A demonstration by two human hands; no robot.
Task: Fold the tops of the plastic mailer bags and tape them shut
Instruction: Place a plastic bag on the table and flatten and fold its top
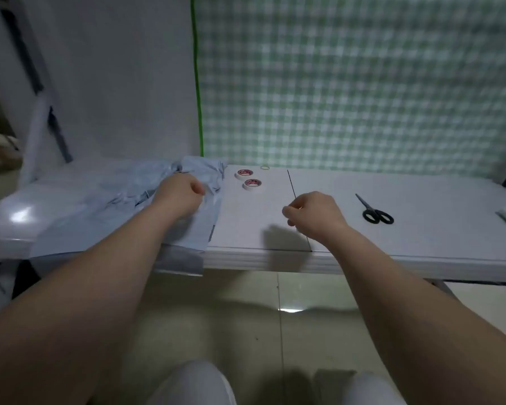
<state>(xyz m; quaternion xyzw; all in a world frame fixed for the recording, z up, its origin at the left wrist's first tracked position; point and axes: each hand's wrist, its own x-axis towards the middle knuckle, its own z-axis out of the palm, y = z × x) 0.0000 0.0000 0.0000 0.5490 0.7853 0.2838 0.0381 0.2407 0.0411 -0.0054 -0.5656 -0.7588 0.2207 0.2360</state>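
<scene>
Left of the two tape rolls (253, 184), a rumpled heap of pale blue mailer bags (114, 206) covers that end of the white desk (421, 200). The uppermost bag lies with its long axis running from the far edge toward you, and its near end droops over the front edge. Your left hand (181, 194) rests on the heap just left of the rolls, fingers curled down into the plastic as if gripping it, though blur softens the detail. Your right hand (313, 214) hovers nearer you and right of the rolls, apart from the bags, its fingers curled with thumb meeting forefinger; whether it pinches anything cannot be told. Black scissors (374, 211) lie farther right of the rolls. Your left hand is the nearer one to the bags, so the next pull likely draws one rightward, toward the rolls.
</scene>
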